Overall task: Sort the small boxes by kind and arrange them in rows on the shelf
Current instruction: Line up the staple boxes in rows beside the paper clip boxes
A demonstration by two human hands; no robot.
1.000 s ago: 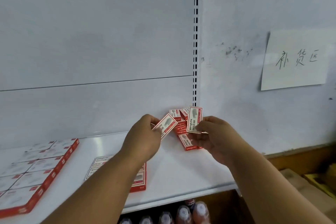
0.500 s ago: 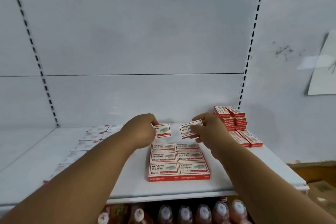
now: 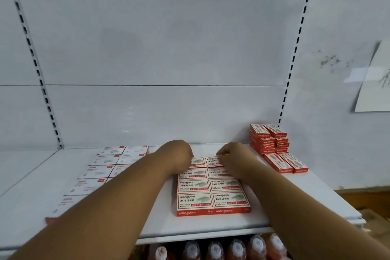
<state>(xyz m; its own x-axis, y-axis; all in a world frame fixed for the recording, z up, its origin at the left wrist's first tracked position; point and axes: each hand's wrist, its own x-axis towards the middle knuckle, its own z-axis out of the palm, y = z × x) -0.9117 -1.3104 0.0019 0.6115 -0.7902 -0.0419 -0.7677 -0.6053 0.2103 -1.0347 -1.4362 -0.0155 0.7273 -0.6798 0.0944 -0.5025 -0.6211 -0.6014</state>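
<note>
On the white shelf [image 3: 299, 202], red-and-white staple boxes lie flat in a two-column block [image 3: 212, 198]. My left hand [image 3: 179, 154] pinches one staple box [image 3: 198, 162] down at the back of the left column. My right hand [image 3: 234, 157] pinches another staple box [image 3: 212, 161] at the back of the right column. Both boxes lie almost flat on the shelf, in line with the block. An unsorted pile of the same red boxes [image 3: 267, 139] stands at the back right, with two more [image 3: 287, 162] lying in front of it.
Rows of wider white boxes with red corners [image 3: 109, 161] cover the shelf to the left, partly hidden by my left arm. Capped bottles [image 3: 214, 249] stand on the level below. A paper sign [image 3: 375, 82] hangs on the right wall.
I turned from the right-hand pile toward the block. Both hands carried their boxes left and lowered them onto the shelf at the back of the two columns.
</note>
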